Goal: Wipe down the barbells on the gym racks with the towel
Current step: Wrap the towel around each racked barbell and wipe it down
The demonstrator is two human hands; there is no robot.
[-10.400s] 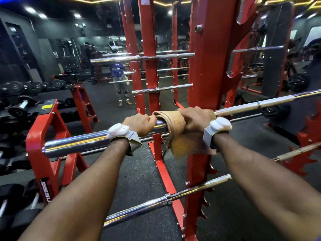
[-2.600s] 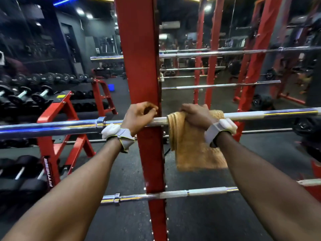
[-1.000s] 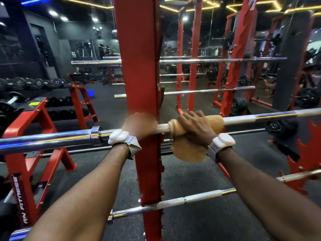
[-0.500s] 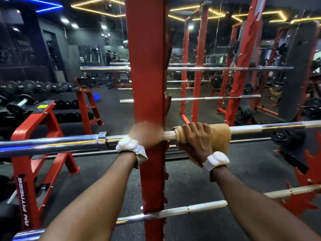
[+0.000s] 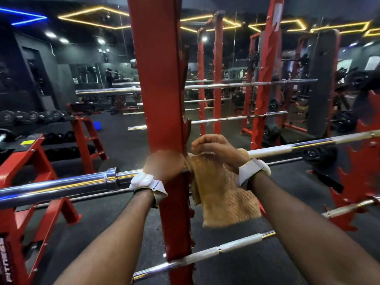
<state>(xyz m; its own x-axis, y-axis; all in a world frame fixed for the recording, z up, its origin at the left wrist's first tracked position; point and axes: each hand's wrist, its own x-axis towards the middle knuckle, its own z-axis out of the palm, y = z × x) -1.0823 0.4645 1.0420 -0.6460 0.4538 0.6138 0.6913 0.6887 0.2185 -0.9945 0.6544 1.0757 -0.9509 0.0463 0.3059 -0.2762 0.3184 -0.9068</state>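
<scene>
The towel [image 5: 223, 195], tan and waffle-textured, is draped over the barbell [image 5: 287, 148] just to the right of the red upright [image 5: 159, 83], with most of the cloth hanging loose below the shaft. The right hand [image 5: 216, 150] sits on top of it, wrist lifted and fingers curled into the upper edge. My guess is that it is gathering the cloth so it can wrap round the steel instead of flapping. The left hand [image 5: 164, 165] is clamped round the same barbell in front of the upright, probably to stop the bar rolling or sliding in its hooks while the cloth rubs. The 2 hands lie close together, with the towel's folded edge between them.

To the left the bar widens into a chrome sleeve [image 5: 51, 187]. A 2nd barbell [image 5: 238, 246] rests lower on the same rack, and further bars [image 5: 236, 85] sit on racks behind, all presumably due a wipe. A dumbbell rack [image 5: 37, 150] stands at the left.
</scene>
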